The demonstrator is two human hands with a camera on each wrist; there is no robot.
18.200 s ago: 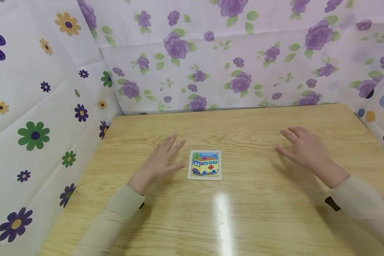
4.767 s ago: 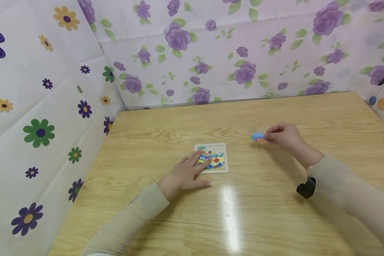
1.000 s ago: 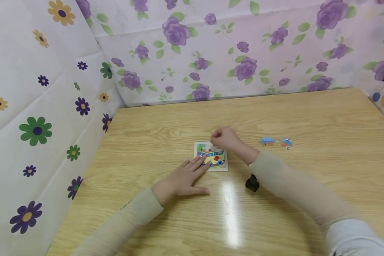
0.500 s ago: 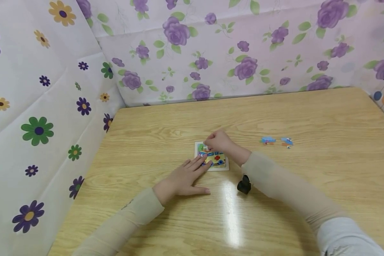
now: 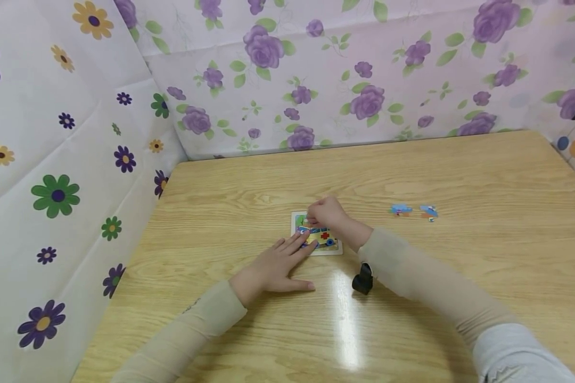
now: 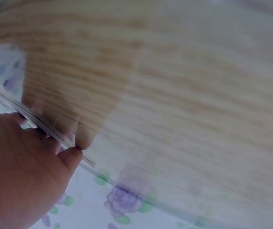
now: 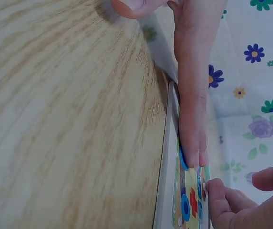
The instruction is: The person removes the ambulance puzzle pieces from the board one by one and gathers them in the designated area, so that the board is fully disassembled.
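A small square jigsaw puzzle with a yellow ambulance picture and a white border lies on the table. My left hand rests with straight fingers on its left part, thumb spread on the wood. Above the upper part, my right hand bends its fingers down to the top row and hides much of it. In the right wrist view, a right fingertip touches the puzzle's far edge, while another digit stands apart above. I cannot tell whether a piece is gripped. Two loose blue-and-orange puzzle pieces, one beside the other, lie to the right.
The wooden table runs back to a purple-rose cloth. Another flowered cloth hangs along the left side. A black wrist camera hangs under the right sleeve, close over the table.
Since several seconds ago, the right hand has left a piece at the right and come back to the puzzle. In the last second it shifted slightly left along the top row; the left hand stayed.
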